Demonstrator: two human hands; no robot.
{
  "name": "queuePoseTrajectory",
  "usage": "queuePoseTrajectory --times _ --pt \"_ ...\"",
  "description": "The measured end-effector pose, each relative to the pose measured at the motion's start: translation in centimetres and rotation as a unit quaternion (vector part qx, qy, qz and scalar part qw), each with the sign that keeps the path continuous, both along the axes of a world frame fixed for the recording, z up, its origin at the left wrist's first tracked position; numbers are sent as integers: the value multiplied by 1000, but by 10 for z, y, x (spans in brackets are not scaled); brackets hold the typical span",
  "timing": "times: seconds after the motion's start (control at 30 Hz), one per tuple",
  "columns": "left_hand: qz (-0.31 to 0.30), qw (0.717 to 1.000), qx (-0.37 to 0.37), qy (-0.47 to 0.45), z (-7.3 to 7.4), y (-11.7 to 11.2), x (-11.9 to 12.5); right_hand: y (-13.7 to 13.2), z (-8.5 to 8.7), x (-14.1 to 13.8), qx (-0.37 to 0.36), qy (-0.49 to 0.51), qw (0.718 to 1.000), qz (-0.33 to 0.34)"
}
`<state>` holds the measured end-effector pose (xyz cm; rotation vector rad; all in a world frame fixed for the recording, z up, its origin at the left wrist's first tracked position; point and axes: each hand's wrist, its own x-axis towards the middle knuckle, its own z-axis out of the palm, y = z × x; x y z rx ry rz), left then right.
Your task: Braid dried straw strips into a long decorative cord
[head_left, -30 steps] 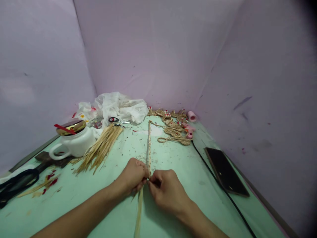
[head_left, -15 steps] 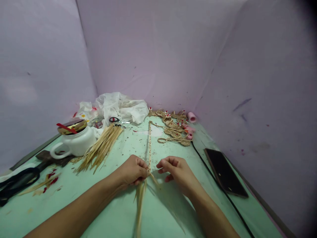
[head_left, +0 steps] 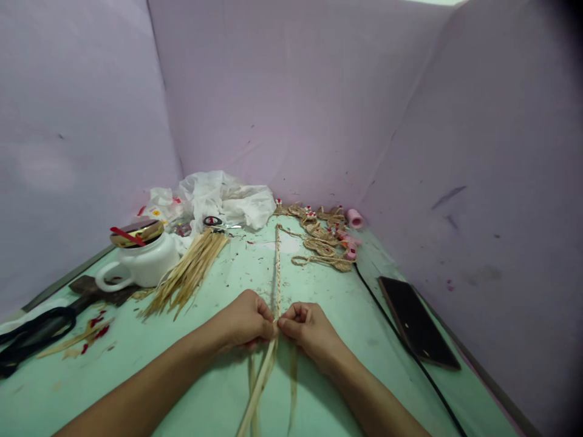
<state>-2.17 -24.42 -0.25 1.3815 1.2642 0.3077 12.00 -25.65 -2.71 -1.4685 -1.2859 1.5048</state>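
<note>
A thin straw braid (head_left: 277,261) runs straight across the green table (head_left: 136,364) from the far side towards me. My left hand (head_left: 246,318) and my right hand (head_left: 307,328) meet at its near end, fingers pinched closed on the strands. Loose flat straw strands (head_left: 262,388) hang from between the two hands down to the bottom edge of the view.
A bundle of cut straw (head_left: 189,273) lies left of the braid, beside a white jug (head_left: 141,261). Scissors (head_left: 214,222) and a crumpled plastic bag (head_left: 223,197) sit at the back. Coiled finished braids (head_left: 323,240) lie far right; a dark phone (head_left: 416,321) and black cable (head_left: 401,340) lie right.
Half a second ago my right hand had lifted away to the right with a strand; now it is back against the left hand at the braid's end.
</note>
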Motion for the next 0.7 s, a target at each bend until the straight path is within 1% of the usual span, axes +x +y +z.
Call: queuePoseTrajectory --times 0.13,0.23,0.27,0.33,0.43,0.5,0.53,0.57,0.6,0.67,0.7 --pt "-25 999 0 41 5 2 -9 -1 -1 -1 3 -5 1000 -6" --pt "-58 997 35 45 5 -2 -8 -2 1 -2 -10 31 999 -8" --pt "-67 994 64 53 4 -5 -6 -3 1 -3 -17 46 999 -11" --pt "-72 982 149 94 0 -15 2 -4 3 -4 -30 67 997 -21" --pt "-73 940 281 182 -6 -30 13 -5 3 -5 -35 82 995 -36" --pt "-83 917 330 206 -6 -36 16 -6 3 -6 -35 94 994 -40" --pt "-92 917 331 202 -5 -36 15 -6 3 -6 -37 102 993 -40" --pt "-99 926 314 186 -2 -34 14 -6 4 -6 -42 109 992 -40" --pt "-94 940 283 164 0 -30 11 -6 4 -6 -48 117 991 -38" --pt "-42 974 196 103 6 -20 6 -5 6 -4 -62 132 989 -24" --pt "7 986 152 70 8 -15 4 -5 7 -3 -66 140 988 -12"
